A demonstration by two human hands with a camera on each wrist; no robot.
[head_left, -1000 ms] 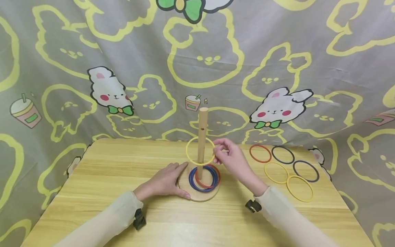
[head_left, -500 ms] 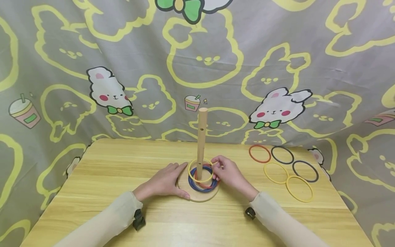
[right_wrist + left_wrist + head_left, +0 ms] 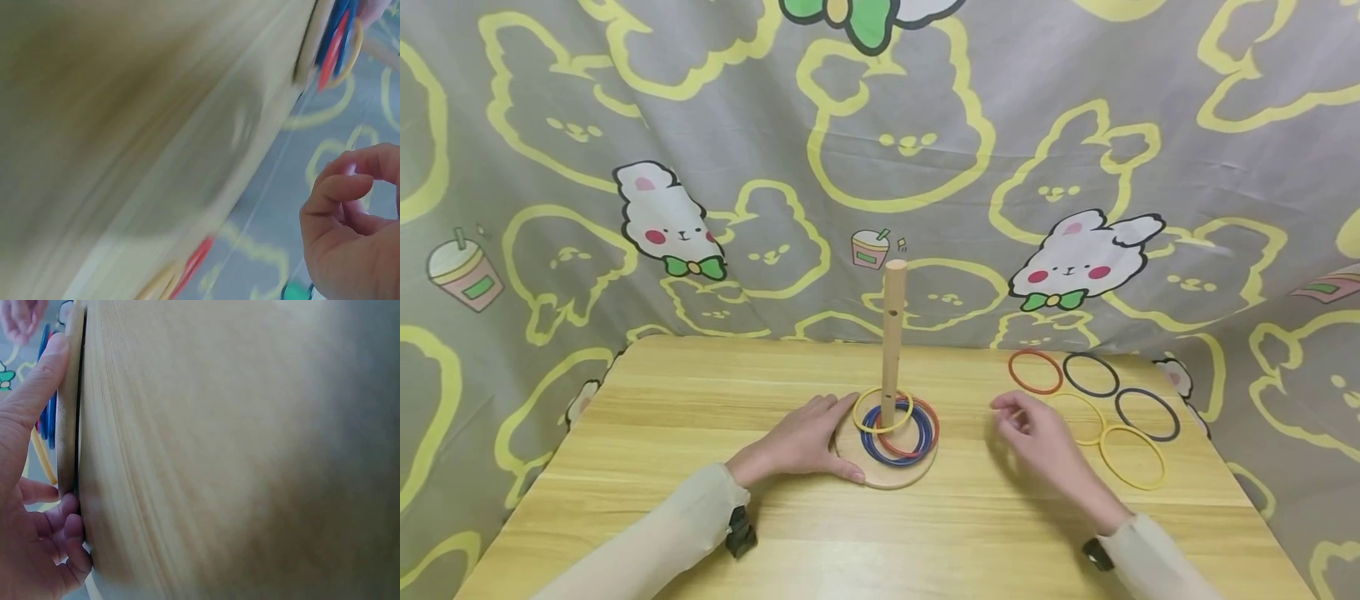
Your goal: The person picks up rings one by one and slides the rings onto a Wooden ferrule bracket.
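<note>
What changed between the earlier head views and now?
The right hand let go of the yellow ring after lowering it round the post, then moved right, toward the loose rings. The left hand stayed on the base; the post and loose rings stayed put.

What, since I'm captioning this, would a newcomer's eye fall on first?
Probably the cartoon-rabbit curtain in the background, and the upright wooden peg in front, with blue, red and yellow rings around its foot. Next, the five loose rings on the right side of the table, the right hand near them. The left hand holds the peg's base.
</note>
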